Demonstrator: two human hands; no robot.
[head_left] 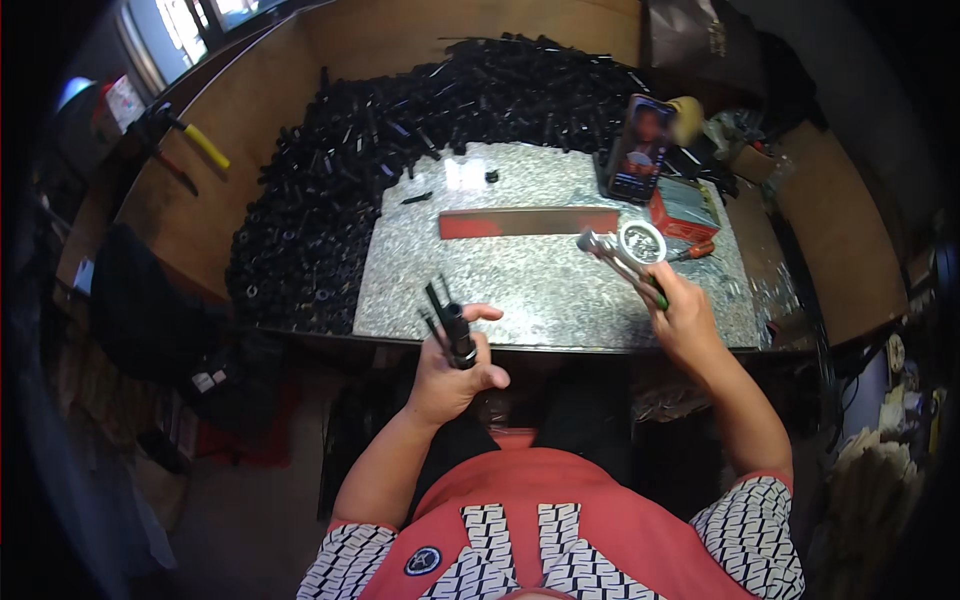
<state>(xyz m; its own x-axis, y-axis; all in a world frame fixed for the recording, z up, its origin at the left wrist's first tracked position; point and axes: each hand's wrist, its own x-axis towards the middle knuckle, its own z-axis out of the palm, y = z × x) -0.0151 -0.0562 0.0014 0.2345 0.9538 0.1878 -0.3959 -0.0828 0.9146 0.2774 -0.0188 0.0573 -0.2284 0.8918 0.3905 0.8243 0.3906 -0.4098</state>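
Note:
My left hand (448,388) is closed round a few black tubular parts (459,338) in front of the table edge. They point up and away from me, with one thicker than the thin ones beside it. My right hand (682,312) grips a metal plier-like tool (628,268) with a green handle. Its far end, where a small dark piece shows, lies over the stone slab (530,285). Right beside the tool stands a small round white dish (641,242) with tiny shiny pieces in it. Whether the tool's tip clasps the dark piece, I cannot tell.
A large heap of black tubular parts (400,120) fills the back and left, inside wooden walls (200,110). A long flat metal bar (530,222) lies on the slab. At right are a propped phone (639,150), a red box (685,208) and an orange-handled screwdriver (697,251).

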